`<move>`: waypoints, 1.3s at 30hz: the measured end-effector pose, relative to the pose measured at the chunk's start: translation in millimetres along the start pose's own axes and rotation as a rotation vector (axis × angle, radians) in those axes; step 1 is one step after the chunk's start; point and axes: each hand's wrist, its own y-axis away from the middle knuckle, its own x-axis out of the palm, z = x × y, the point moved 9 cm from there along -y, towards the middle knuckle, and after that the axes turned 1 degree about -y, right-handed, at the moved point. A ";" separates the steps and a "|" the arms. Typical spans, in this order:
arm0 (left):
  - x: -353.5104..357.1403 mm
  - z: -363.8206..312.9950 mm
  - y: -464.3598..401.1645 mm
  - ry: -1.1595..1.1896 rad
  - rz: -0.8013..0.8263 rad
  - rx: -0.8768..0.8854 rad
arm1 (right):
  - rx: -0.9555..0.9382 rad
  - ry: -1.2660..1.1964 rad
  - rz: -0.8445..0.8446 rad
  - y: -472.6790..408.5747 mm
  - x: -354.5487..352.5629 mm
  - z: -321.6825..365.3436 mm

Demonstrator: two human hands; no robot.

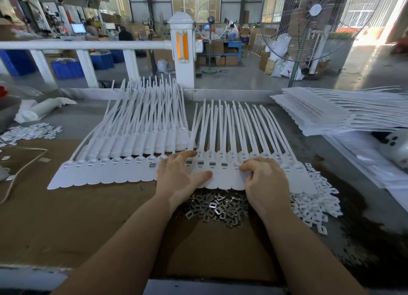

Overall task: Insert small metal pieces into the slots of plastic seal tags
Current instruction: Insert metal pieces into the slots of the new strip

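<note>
A row of white plastic seal tags [223, 177] lies across the cardboard, long tails pointing away from me. Several of its slots between my hands hold small metal pieces [212, 163]. A second sheet of tags [99, 173] lies to the left, overlapped by more tags behind. My left hand [181, 175] rests flat on the tags, fingers straight, thumb pressing a tag's flag. My right hand [265, 177] has curled fingertips down at a slot [237, 164]; whether it pinches a piece is hidden. A heap of loose metal pieces [216, 208] lies just below the tags, between my wrists.
White plastic inserts [313, 204] are heaped at the right of the metal pile, more [28, 132] at the far left. A tall stack of tag sheets [344, 111] sits at the back right. A white railing [88, 45] and a standing fan [309, 23] are beyond the table.
</note>
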 end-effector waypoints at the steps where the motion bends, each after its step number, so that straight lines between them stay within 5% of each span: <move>1: 0.4 0.4 0.1 -0.006 0.002 0.001 | -0.007 0.008 -0.004 0.4 -0.5 0.7; 15: -5.1 -4.6 5.4 0.024 -0.026 0.015 | -0.077 0.004 0.153 1.1 -2.3 24.8; 26: -6.7 -3.8 4.6 0.017 -0.046 0.035 | -0.237 -0.066 0.494 29.3 12.4 67.2; 39: -6.8 -4.3 3.0 0.012 -0.052 0.039 | -0.267 0.110 0.509 33.8 22.7 70.6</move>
